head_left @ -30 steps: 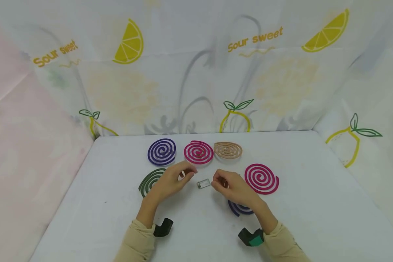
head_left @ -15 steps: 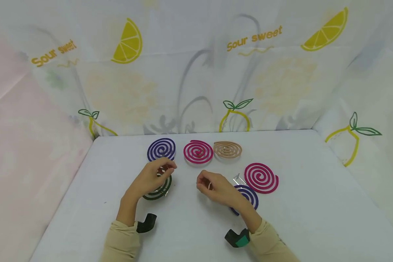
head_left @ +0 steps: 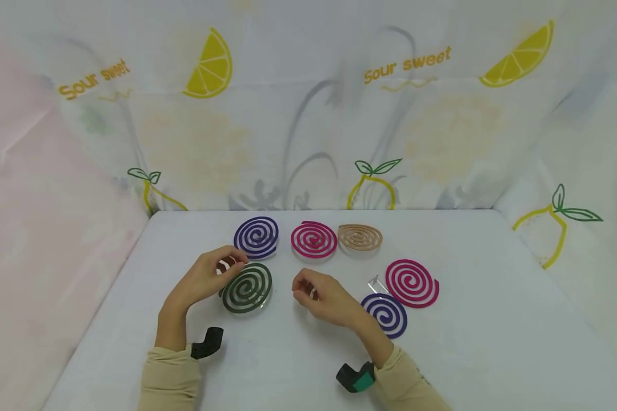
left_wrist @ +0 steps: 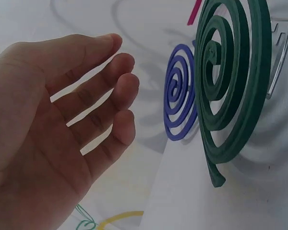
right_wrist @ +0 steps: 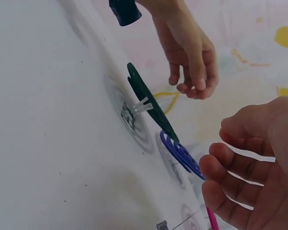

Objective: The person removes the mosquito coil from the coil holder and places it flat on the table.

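A green mosquito coil (head_left: 245, 288) sits raised above the table on a small metal stand (right_wrist: 128, 119). My left hand (head_left: 205, 277) hovers at its upper left, loosely bent and holding nothing; the left wrist view shows a gap between fingers and coil. To the coil's right, my right hand (head_left: 324, 299) is also loosely curled above the table, with nothing in its grasp. Part of a metal piece (right_wrist: 162, 225) shows at the bottom of the right wrist view. Behind the green coil is a blue-purple coil (head_left: 255, 237).
A pink coil (head_left: 313, 240) and a tan coil (head_left: 360, 237) stand along the back. At right, another pink coil (head_left: 410, 283) and a blue-purple coil (head_left: 384, 315) lie near a metal stand (head_left: 377, 285). A lemon-printed cloth (head_left: 267, 142) hangs behind the white table (head_left: 493, 342).
Both hands have moved left, the left hand uncovering the green coil and the right hand the front blue-purple coil. The small metal stand seen between the hands earlier is hidden in the head view now.
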Demonstrator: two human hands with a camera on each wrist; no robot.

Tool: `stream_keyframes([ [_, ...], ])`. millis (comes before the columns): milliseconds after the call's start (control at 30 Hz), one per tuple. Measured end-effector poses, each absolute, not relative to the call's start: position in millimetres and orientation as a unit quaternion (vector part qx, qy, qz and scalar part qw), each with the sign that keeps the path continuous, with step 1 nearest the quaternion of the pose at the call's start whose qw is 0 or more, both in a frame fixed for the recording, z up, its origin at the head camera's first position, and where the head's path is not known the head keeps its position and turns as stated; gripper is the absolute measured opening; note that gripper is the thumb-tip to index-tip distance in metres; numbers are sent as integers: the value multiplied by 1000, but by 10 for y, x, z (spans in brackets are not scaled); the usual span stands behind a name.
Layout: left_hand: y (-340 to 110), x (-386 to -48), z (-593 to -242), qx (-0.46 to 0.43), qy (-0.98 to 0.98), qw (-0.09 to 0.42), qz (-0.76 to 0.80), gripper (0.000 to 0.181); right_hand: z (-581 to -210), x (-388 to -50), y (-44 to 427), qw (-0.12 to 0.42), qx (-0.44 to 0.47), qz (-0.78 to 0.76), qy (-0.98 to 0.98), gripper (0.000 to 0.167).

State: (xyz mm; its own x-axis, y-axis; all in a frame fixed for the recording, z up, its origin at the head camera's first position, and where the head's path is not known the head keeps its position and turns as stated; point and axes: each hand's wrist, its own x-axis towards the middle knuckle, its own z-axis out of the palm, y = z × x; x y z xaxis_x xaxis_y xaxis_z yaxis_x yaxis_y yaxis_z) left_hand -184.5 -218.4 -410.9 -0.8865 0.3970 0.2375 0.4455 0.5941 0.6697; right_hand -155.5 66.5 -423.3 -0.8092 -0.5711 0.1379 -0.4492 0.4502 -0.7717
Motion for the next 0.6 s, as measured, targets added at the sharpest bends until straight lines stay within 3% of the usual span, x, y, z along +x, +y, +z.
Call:
stream_keyframes([
  [267, -2339, -1866, -4156, -208, -907, 10, -366, 12, -4256, -1556, 574, 64, -299, -445, 842, 9],
  [600, -2504, -1813, -4225, -154, -919, -53, -358, 16, -4334, -1533, 409, 68, -292, -468, 831, 16],
])
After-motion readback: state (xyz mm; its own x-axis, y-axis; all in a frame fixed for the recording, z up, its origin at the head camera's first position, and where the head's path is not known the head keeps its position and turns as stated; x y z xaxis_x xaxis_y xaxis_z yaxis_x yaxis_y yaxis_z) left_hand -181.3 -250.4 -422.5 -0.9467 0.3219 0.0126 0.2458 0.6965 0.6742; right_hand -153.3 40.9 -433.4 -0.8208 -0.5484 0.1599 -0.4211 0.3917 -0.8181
